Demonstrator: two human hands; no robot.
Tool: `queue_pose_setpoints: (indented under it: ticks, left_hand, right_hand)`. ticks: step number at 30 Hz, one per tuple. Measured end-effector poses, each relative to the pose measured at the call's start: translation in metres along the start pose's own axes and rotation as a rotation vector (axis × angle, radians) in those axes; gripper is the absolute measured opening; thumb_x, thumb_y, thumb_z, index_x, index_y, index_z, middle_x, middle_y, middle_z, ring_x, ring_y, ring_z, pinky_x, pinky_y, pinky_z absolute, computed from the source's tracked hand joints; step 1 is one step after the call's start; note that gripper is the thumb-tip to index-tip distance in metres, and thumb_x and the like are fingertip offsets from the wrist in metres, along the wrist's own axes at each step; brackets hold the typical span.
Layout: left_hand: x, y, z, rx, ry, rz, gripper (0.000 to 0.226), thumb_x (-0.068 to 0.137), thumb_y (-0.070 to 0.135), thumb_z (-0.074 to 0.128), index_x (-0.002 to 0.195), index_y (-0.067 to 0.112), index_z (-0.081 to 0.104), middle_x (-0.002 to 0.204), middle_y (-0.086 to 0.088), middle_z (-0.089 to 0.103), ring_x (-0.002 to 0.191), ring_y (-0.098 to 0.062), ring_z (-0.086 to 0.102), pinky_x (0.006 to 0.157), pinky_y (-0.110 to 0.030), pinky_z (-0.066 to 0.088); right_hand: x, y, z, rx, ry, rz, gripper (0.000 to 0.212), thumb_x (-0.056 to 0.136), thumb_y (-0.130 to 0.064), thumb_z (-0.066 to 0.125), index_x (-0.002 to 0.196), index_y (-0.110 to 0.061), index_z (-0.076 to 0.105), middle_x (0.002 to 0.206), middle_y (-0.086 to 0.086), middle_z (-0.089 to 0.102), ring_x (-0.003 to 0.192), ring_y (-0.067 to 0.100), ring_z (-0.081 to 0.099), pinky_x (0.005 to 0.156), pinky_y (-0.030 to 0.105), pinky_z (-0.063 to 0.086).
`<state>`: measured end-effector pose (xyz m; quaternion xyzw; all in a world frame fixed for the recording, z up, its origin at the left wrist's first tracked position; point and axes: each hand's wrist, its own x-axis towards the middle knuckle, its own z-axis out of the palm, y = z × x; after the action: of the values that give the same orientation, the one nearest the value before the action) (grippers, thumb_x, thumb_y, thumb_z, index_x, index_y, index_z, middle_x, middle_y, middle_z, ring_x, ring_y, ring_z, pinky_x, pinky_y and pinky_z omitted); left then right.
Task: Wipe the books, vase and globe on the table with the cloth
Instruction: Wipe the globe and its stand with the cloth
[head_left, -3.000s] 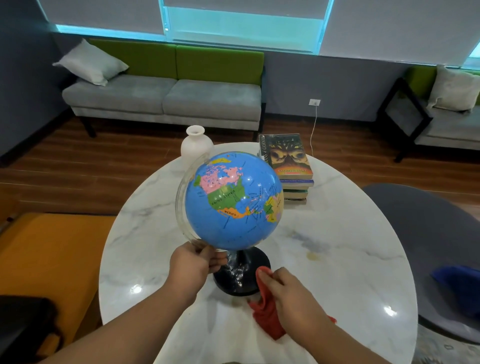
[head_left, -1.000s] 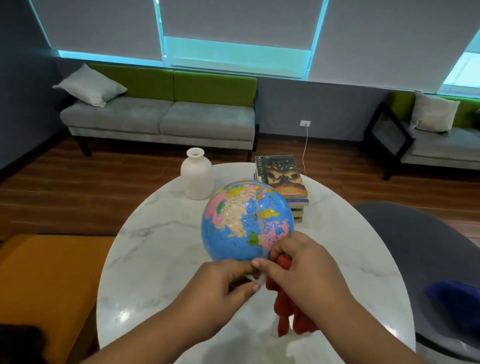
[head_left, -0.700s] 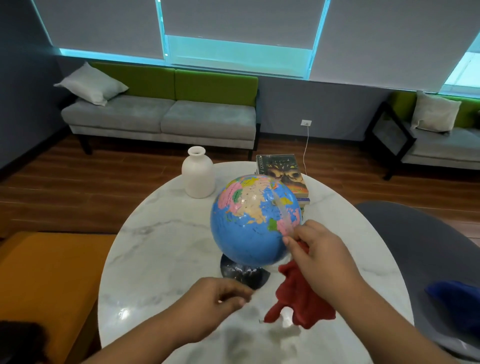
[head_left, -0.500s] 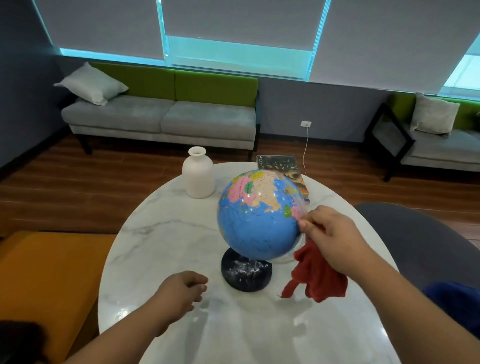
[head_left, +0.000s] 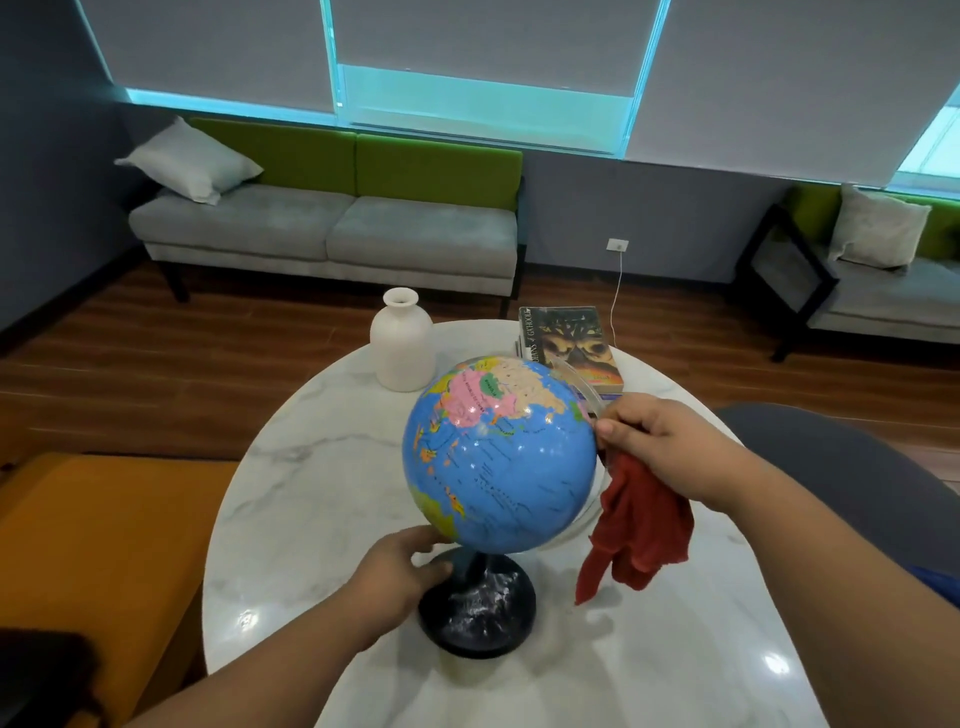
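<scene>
A blue globe on a black round base stands on the white marble table. My right hand grips a red cloth against the globe's right side, at its clear arc; the cloth hangs down below the hand. My left hand touches the globe's lower left, just above the base, with fingers loosely bent. A white vase stands behind the globe. A stack of books lies at the back right, partly hidden by the globe and my right hand.
A grey chair is right of the table and an orange seat is left. A grey and green sofa stands on the wooden floor beyond.
The globe now stands on the table instead of being held up. My left hand let go, dropped back, then reached to the globe's lower left. My right hand moved the cloth to the right side.
</scene>
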<state>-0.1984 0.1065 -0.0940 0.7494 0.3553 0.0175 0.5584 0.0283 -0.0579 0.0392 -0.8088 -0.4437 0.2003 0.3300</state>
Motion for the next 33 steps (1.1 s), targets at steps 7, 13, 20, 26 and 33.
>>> queue_pose_setpoints:
  ticks: [7,13,20,26,33]
  left_hand:
    - [0.014,0.013,0.001,-0.438,-0.104,-0.093,0.031,0.084,0.005,0.068,0.113,0.015,0.062,0.094,-0.003,0.074,0.087,-0.02,0.068,0.085,-0.034,0.053]
    - [0.024,0.021,-0.001,-0.451,-0.056,-0.129,0.027,0.08,-0.015,0.061,0.104,-0.001,0.064,0.088,-0.015,0.071,0.071,-0.021,0.068,0.064,-0.027,0.058]
    - [0.023,0.014,-0.001,-0.408,-0.024,-0.119,0.02,0.087,-0.005,0.06,0.106,-0.003,0.063,0.077,-0.014,0.073,0.069,-0.022,0.072,0.07,-0.032,0.058]
    - [0.019,0.011,-0.006,-0.428,-0.05,-0.106,0.017,0.089,-0.001,0.06,0.104,0.005,0.065,0.086,-0.014,0.075,0.075,-0.023,0.072,0.071,-0.031,0.058]
    - [0.013,0.008,-0.007,-0.449,-0.092,-0.112,0.047,0.056,0.009,0.071,0.102,-0.001,0.067,0.088,-0.024,0.072,0.074,-0.027,0.071,0.069,-0.034,0.059]
  right_hand:
    - [0.011,0.001,-0.003,0.003,0.017,0.046,0.02,0.096,-0.027,0.054,0.088,-0.019,0.071,0.093,-0.003,0.064,0.086,0.005,0.057,0.069,0.002,0.041]
    - [0.011,0.003,0.001,0.038,0.05,0.093,0.022,0.095,-0.03,0.056,0.09,-0.013,0.07,0.094,0.005,0.065,0.082,0.009,0.059,0.064,0.004,0.042]
    - [-0.018,0.045,0.03,0.606,-0.008,0.366,0.021,0.081,-0.009,0.071,0.102,-0.012,0.068,0.103,0.012,0.069,0.089,0.026,0.065,0.082,0.041,0.053]
    - [-0.035,0.07,0.099,0.269,-0.041,0.448,0.032,0.081,0.004,0.061,0.096,-0.025,0.066,0.093,0.002,0.069,0.075,0.012,0.063,0.063,0.017,0.05]
    - [-0.036,0.054,0.158,0.001,-0.184,0.194,0.025,0.085,-0.024,0.063,0.109,-0.031,0.069,0.107,-0.012,0.069,0.102,0.005,0.062,0.094,0.024,0.047]
